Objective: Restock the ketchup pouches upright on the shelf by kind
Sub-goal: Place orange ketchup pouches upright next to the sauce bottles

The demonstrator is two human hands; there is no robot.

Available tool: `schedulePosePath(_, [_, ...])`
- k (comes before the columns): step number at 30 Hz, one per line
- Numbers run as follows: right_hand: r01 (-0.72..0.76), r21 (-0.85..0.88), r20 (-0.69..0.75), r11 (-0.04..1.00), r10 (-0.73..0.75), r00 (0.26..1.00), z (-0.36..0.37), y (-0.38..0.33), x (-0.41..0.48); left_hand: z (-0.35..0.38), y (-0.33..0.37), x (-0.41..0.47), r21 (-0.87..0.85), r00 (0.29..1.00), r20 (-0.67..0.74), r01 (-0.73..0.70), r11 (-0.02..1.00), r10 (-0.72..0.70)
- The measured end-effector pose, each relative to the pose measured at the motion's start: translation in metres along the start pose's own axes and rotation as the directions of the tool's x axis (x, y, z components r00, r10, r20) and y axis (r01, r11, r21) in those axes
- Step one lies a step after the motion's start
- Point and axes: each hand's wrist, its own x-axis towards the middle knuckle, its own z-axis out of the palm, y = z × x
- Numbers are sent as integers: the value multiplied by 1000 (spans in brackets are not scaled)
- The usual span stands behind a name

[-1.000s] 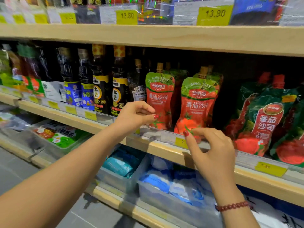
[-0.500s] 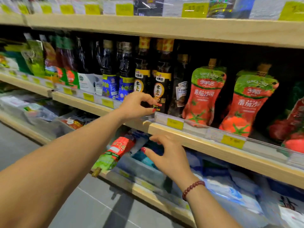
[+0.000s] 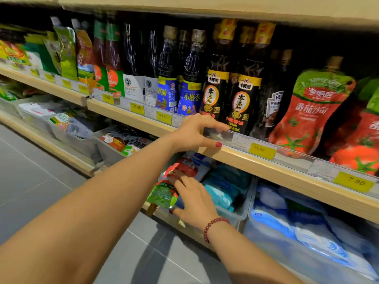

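Observation:
A red and green ketchup pouch (image 3: 171, 181) lies tilted, spout down, at the front of a lower bin. My right hand (image 3: 194, 201) is on it, with the fingers over its top and the thumb under its lower edge. My left hand (image 3: 200, 133) rests on the clear price rail of the middle shelf (image 3: 266, 167), fingers spread and holding nothing. On that shelf to the right, two ketchup pouches of the same kind stand upright, one (image 3: 307, 111) near the bottles and another (image 3: 361, 146) at the frame edge.
Dark sesame oil bottles (image 3: 240, 95) stand on the shelf just behind my left hand, with more bottles and green packets further left. Clear bins (image 3: 232, 215) below hold blue packets (image 3: 223, 189). Grey floor (image 3: 41, 181) lies at the lower left.
My right hand dropped from the upright pouches on the shelf to the lower bin and closed on the lying pouch. My view swung left and down. My left hand stayed on the rail.

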Motion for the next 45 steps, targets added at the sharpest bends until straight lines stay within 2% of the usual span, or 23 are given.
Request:
schedulePosePath(3, [4,-55,-49,999,-7,999,13,-9,5,7,-5,0,-3,999,-40,-2,1000,2])
schedulePosePath(7, [-22,19,-189,1000,25,982,17,-14,5,10,-11,1,44,994,-102,-35,998,40])
schedulePosePath(10, [27,20,-237,999,-21,971,13,-8,-2,12,-13,1,59,991,-131,-35,998,42])
schedulePosePath(12, [56,101,-235,993,-31,971,7,3,-11,13,-14,1,56,988,-150,-28,998,36])
schedulePosePath(14, [10,289,-226,957,58,972,-1,14,-18,13,-14,0,58,988,-147,-27,998,36])
schedulePosePath(16, [-66,467,-195,882,175,965,-15,19,-24,12,-15,-1,51,991,-127,-31,998,38])
schedulePosePath(18, [-79,586,-266,806,283,921,-33,24,-28,12,-15,-1,25,994,-109,-28,999,31])
schedulePosePath(22, [-126,737,-257,664,447,857,-76,37,-44,9,-11,1,-39,998,-69,3,999,-6])
schedulePosePath(23, [-134,785,-247,605,503,828,-86,41,-50,8,-9,1,-44,998,-64,11,999,-14])
schedulePosePath(26, [-102,934,-167,343,671,722,-119,54,-69,8,-8,0,-26,996,-80,29,999,-31])
schedulePosePath(28, [-86,957,-150,277,725,672,-139,63,-79,10,-6,2,-17,993,-105,48,999,-49])
schedulePosePath(31, [-117,935,-175,333,726,665,-171,69,-90,7,4,5,4,989,-115,99,995,-98])
schedulePosePath(34, [-103,910,-241,402,714,657,-199,76,-96,13,20,4,200,989,-143,69,977,-41])
schedulePosePath(35, [-94,900,-266,425,710,652,-208,77,-97,20,29,1,202,986,-168,30,979,4])
schedulePosePath(37, [-83,886,-303,456,705,641,-224,81,-99,36,52,-6,40,977,-201,-68,997,75])
schedulePosePath(40, [-57,881,-329,470,695,639,-243,85,-97,55,90,-15,-322,994,-77,-101,941,80])
schedulePosePath(42, [-47,875,-344,482,688,639,-252,87,-94,67,105,-15,-423,995,-27,-99,901,97])
schedulePosePath(45, [-5,864,-379,503,657,651,-261,88,-88,75,116,-6,-497,996,-46,-92,863,80])
